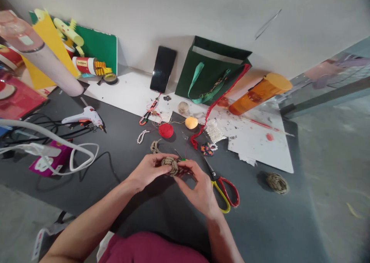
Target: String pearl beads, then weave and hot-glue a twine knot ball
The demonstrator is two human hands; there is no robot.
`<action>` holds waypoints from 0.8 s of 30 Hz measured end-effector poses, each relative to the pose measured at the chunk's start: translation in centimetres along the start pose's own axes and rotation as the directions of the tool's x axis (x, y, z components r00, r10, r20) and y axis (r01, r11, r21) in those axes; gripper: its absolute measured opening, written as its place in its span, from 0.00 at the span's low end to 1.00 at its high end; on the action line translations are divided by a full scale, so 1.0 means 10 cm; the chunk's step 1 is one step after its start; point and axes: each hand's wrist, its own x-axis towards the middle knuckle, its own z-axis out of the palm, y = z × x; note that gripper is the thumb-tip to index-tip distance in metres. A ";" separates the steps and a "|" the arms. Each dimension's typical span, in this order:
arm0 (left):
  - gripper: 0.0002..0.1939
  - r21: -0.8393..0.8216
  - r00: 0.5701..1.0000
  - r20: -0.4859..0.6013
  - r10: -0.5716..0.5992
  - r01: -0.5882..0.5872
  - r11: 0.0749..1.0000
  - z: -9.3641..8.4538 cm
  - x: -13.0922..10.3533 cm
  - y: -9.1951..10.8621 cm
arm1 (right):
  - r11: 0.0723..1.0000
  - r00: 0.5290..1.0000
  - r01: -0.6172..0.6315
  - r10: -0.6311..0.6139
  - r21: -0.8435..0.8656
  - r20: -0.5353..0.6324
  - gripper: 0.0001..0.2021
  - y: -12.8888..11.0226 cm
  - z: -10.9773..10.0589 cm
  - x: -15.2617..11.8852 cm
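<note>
Between my two hands, over the dark table, is a small olive-brown knotted cord piece (170, 166). My left hand (150, 171) grips it from the left, thumb along its front. From the other side my right hand (198, 186) pinches its right edge with thumb and fingers; a dark bit beside those fingers is too small to make out. Scissors (221, 187) with one red and one yellow handle lie just right of my right hand. A looped strip of similar cord (155, 146) rests behind my left hand. Farther right sits a coiled bundle of brown cord (277, 183).
Behind my hands are a red thread ball (165, 130), a yellow ball (191, 122), a bag of white beads (214, 131) and a red braid (212, 105). A phone (163, 69) and green gift bag (212, 70) lean on the wall. Left are a glue gun (83, 118) and cables (86, 155).
</note>
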 end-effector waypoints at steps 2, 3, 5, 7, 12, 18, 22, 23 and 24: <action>0.18 0.034 1.000 -0.001 0.005 -0.005 0.999 -0.02 0.01 0.02 | 0.996 0.998 0.049 -0.047 -0.072 0.032 0.10 -0.02 -0.03 -0.01; 0.17 0.050 1.000 -0.003 0.008 -0.008 0.999 -0.03 0.01 0.03 | 0.994 0.997 0.061 -0.057 -0.091 0.045 0.11 -0.02 -0.04 -0.01; 0.17 0.076 1.000 -0.005 0.010 -0.010 0.997 -0.03 0.01 0.04 | 0.991 0.996 0.073 -0.065 -0.109 0.068 0.12 -0.04 -0.06 -0.02; 0.16 0.096 1.000 0.003 0.013 -0.014 0.995 -0.03 0.01 0.05 | 0.989 0.993 0.091 -0.081 -0.117 0.082 0.11 -0.05 -0.08 -0.02; 0.15 0.182 0.997 0.081 0.017 -0.031 0.983 -0.06 0.00 0.05 | 0.990 0.994 0.090 -0.083 -0.106 0.067 0.09 -0.05 -0.10 0.01; 0.21 0.200 0.990 0.139 0.014 -0.042 0.979 -0.10 -0.01 0.04 | 0.991 0.993 0.096 -0.088 -0.096 0.079 0.16 -0.01 -0.10 0.01; 0.25 0.183 0.992 0.126 -0.005 -0.018 0.983 -0.09 -0.01 0.06 | 0.987 0.987 0.129 -0.119 -0.094 0.105 0.18 -0.01 -0.10 0.01; 0.25 0.180 0.993 0.120 -0.012 -0.010 0.984 -0.08 -0.01 0.06 | 0.985 0.985 0.143 -0.132 -0.097 0.109 0.17 -0.02 -0.10 0.01; 0.24 0.173 0.993 0.113 -0.021 0.001 0.985 -0.07 -0.01 0.07 | 0.983 0.983 0.156 -0.145 -0.101 0.109 0.16 -0.02 -0.09 0.01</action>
